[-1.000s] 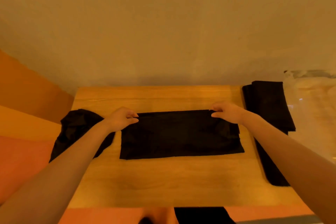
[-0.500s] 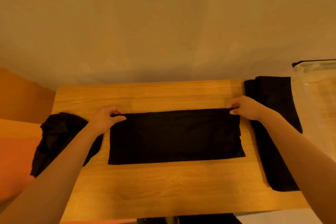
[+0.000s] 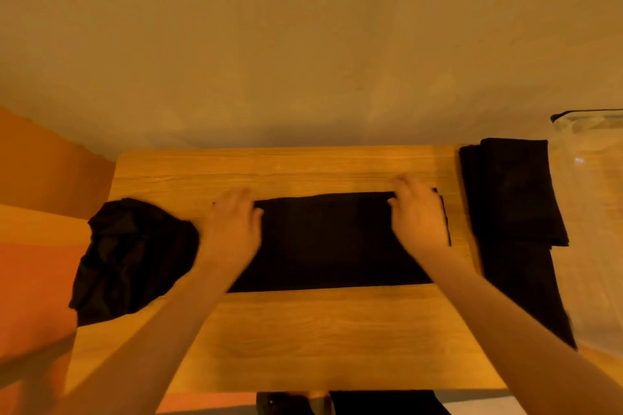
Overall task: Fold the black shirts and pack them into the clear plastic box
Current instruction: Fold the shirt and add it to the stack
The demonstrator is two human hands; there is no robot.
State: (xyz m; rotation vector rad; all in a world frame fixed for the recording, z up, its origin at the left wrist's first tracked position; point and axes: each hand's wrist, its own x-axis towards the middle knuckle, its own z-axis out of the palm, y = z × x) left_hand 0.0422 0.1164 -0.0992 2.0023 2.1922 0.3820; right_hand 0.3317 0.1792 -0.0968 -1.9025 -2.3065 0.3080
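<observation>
Black shirt (image 3: 327, 242) lies flat on the wooden surface (image 3: 303, 340), folded into a long strip w/ both hands on it. Left hand (image 3: 232, 229) sits on the strip's left end, right hand (image 3: 416, 212) on the right end near the far edge. Left grip: fingers curled at the far-left corner, prob. pinching the cloth, but motion blur makes it hard to be sure. Right grip: fingertips curl down onto the far edge of the shirt and thumb tucks in, looks like a pinch on the fabric.

Just outside the left grip, touching that wrist area, a crumpled black shirt (image 3: 131, 259) bunches at the surface's left edge, partly hanging over. Outside the right grip, apart from it across a bare band of wood, a folded stack of black shirts (image 3: 512, 192) rests on the surface's right edge, w/ a longer dark piece running toward the near side beneath it. Beyond that stack, further right, stands the clear plastic box (image 3: 593, 212), its rim at frame edge.
</observation>
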